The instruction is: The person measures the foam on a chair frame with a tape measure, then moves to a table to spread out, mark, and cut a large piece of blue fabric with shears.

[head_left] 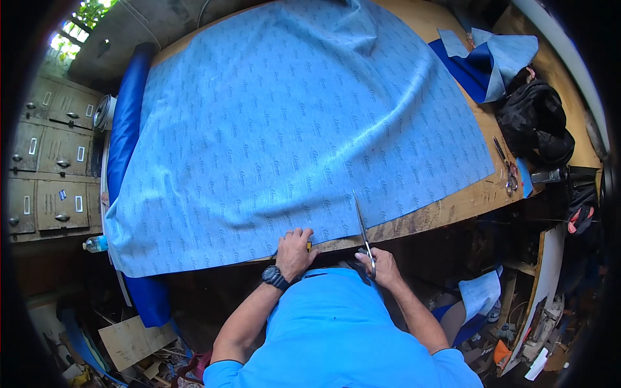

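A wide sheet of light blue printed material (259, 142) spreads over the wooden table, with a raised fold running across it. At its near edge, my left hand (295, 253) rests with curled fingers, a black watch on the wrist. A small yellow-and-black thing (309, 246) peeks out beside those fingers; its kind I cannot tell. My right hand (380, 266) grips the handles of long metal scissors (360, 218). Their blades point away from me and overlap the sheet near its front edge.
A dark blue roll (129, 116) stands along the left side, beside metal drawers (61, 155). On the wooden tabletop (446, 210), more scissors (508, 169) lie at right near a black bag (535, 119) and blue offcuts (485, 61). Clutter covers the floor.
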### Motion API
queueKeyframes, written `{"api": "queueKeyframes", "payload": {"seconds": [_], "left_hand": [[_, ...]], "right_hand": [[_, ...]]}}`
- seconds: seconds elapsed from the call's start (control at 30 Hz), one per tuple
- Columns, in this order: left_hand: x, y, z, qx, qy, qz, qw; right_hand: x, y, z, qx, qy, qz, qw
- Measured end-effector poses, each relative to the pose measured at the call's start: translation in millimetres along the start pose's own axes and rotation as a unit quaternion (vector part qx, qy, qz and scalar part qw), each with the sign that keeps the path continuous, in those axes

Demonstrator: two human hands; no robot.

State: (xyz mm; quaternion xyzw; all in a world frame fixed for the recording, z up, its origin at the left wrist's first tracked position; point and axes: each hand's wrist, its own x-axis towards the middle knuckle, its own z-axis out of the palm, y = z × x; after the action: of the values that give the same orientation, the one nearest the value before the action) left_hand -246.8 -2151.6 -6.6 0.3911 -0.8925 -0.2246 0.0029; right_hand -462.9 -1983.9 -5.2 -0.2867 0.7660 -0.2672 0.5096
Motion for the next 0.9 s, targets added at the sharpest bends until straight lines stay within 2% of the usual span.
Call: {"api": "queueKeyframes", "payload": {"seconds": [0.17, 0.33, 0.43, 0.5, 0.6, 0.8, 0.9], "left_hand": [[7.5, 8.6, 9.9, 0.039, 0.039, 0.001, 0.998], [10.4, 9.5, 15.6, 0.035, 0.100, 0.017, 0.994], [14.7, 3.3, 17.3, 0.063, 0.090, 0.023, 0.994], [13.6, -1.8, 13.3, 0.020, 0.075, 0.037, 0.996], [2.2, 3.0, -8.9, -0.009, 0.053, 0.051, 0.997], [-0.6, 0.0, -33.6, -0.030, 0.046, 0.068, 0.996], [0.8, -5.7, -32.9, -0.047, 0.038, 0.068, 0.996]], "right_hand": [[20.4, -13.2, -9.7, -0.071, -0.009, 0.009, 0.997], [45.5, -26.7, -15.8, -0.058, -0.025, -0.004, 0.998], [42.9, -23.7, -15.4, -0.041, -0.032, -0.009, 0.999], [39.6, -12.3, -11.9, -0.009, -0.039, -0.013, 0.999], [25.5, -29.9, -25.5, 0.001, -0.072, 0.015, 0.997], [55.6, -38.3, -18.4, -0.054, 0.005, -0.042, 0.998], [61.7, -43.9, -18.1, -0.062, 0.004, -0.019, 0.998]]}}
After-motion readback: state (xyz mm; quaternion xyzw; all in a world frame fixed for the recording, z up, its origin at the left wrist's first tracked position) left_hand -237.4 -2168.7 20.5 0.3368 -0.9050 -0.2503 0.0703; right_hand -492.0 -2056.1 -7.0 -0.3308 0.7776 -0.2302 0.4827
